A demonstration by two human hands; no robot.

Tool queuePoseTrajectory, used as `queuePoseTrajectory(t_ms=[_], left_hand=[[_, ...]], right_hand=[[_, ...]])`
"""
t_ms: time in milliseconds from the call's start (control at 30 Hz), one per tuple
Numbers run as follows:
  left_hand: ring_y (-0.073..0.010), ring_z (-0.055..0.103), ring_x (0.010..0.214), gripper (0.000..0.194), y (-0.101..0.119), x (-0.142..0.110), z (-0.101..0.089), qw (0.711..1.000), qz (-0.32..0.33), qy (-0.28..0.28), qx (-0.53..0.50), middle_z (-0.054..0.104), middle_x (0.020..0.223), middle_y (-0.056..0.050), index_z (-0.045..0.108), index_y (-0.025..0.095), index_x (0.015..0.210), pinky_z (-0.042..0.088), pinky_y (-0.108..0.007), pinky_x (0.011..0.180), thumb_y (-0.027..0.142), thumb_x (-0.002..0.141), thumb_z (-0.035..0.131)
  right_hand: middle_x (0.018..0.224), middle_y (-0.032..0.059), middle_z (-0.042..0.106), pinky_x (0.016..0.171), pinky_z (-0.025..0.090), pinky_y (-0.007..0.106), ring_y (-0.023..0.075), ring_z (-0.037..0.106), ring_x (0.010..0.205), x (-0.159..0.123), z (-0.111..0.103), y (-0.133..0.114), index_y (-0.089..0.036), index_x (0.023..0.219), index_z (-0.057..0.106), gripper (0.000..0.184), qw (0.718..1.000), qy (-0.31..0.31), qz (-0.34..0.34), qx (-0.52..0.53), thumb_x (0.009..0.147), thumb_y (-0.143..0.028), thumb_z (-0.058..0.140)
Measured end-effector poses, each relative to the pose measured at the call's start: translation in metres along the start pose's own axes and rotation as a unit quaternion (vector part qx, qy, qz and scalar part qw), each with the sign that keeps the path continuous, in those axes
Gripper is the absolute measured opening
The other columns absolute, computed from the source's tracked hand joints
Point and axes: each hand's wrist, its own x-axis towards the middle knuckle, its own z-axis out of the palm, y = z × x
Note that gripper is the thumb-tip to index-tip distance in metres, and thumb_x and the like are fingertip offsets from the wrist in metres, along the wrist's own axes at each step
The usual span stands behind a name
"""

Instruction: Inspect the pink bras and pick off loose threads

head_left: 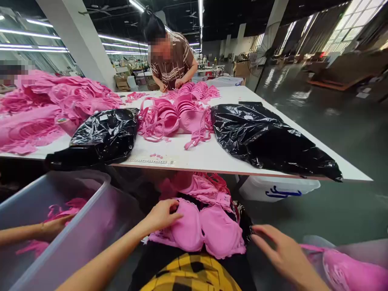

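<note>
A pink bra (218, 230) with two moulded cups and lace edging lies across my lap, cups facing up. At its left cup, my left hand (162, 218) is closed, thumb and fingers gripping the edge. My right hand (279, 246) is beside the right cup, apart from it. Its thumb and forefinger come together at the edge of shiny black plastic (245, 220); how firmly they hold it is hard to see. More pink bras (206, 186) lie just beyond, against the table's front edge.
On the white table (188, 157) are stacked pink bras (182, 115), black plastic bags (106, 133) (260, 133) and a pink heap (60, 97). A co-worker (172, 56) bends over the far side. Another person's hand (56, 226) reaches into a plastic bin (100, 202) at left.
</note>
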Motion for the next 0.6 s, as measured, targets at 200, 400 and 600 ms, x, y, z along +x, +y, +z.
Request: queuePoseTrajectory(t_ms=[200, 400, 600], left_hand=[[-0.023, 0.06, 0.084, 0.022, -0.015, -0.022, 0.024, 0.998, -0.025, 0.038, -0.035, 0.066, 0.088, -0.006, 0.064, 0.015, 0.089, 0.044, -0.032, 0.078, 0.024, 0.069, 0.059], [-0.0167, 0.056, 0.073, 0.019, -0.019, -0.024, -0.014, 0.972, 0.066, 0.151, -0.169, 0.061, 0.079, -0.003, 0.056, 0.018, 0.075, 0.044, -0.026, 0.066, 0.036, 0.079, 0.052], [-0.0233, 0.059, 0.09, 0.028, -0.022, 0.052, -0.014, 0.972, 0.048, 0.043, -0.228, 0.065, 0.093, -0.006, 0.063, 0.015, 0.083, 0.046, -0.031, 0.08, 0.04, 0.07, 0.069]], right_hand=[[0.076, 0.0036, 0.069, 0.066, 0.05, 0.029, 0.0219, 0.064, 0.069, 0.046, 0.049, -0.055, -0.021, 0.076, 0.064, 0.018, 0.997, -0.073, -0.038, 0.014, 0.076, -0.033, 0.051], [0.075, 0.0025, 0.068, 0.063, 0.05, 0.019, 0.017, 0.064, 0.067, 0.033, 0.035, -0.03, -0.019, 0.08, 0.063, 0.033, 0.993, 0.055, -0.03, 0.1, 0.081, -0.05, 0.052], [0.086, 0.0065, 0.071, 0.071, 0.055, 0.031, 0.0246, 0.068, 0.078, 0.051, 0.058, 0.009, -0.02, 0.089, 0.065, 0.038, 0.998, 0.06, 0.029, 0.014, 0.077, -0.052, 0.049]])
